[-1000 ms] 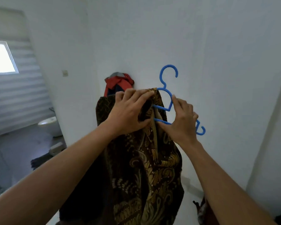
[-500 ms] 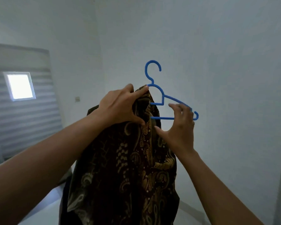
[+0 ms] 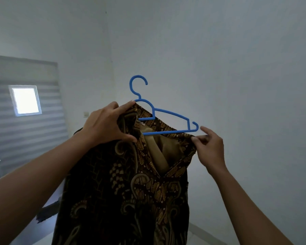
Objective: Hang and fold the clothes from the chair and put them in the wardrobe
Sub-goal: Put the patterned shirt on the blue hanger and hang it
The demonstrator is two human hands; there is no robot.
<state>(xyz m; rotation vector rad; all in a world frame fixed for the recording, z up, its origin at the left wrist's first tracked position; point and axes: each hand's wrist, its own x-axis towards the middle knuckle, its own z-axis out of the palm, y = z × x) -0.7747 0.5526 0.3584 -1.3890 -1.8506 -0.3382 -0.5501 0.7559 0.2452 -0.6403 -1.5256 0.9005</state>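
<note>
A dark brown batik shirt [image 3: 124, 188] with gold patterns hangs in front of me at chest height, its gold lining showing at the open neck. A blue plastic hanger [image 3: 168, 117] sits partly inside the collar, hook upright, its right arm still outside the fabric. My left hand [image 3: 106, 124] grips the shirt's left shoulder and collar over the hanger's left end. My right hand [image 3: 210, 147] pinches the right edge of the neck opening just below the hanger's right tip.
White walls meet in a corner straight ahead. A small bright window [image 3: 26, 100] sits in a striped wall at the left, with a light switch [image 3: 86, 114] beside it. Pale floor shows at the bottom edges.
The shirt and hanger were raised and the view tilted up, hiding the chair's clothes. My right hand moved from the hanger's bar to the right collar edge, spreading the neck opening wide.
</note>
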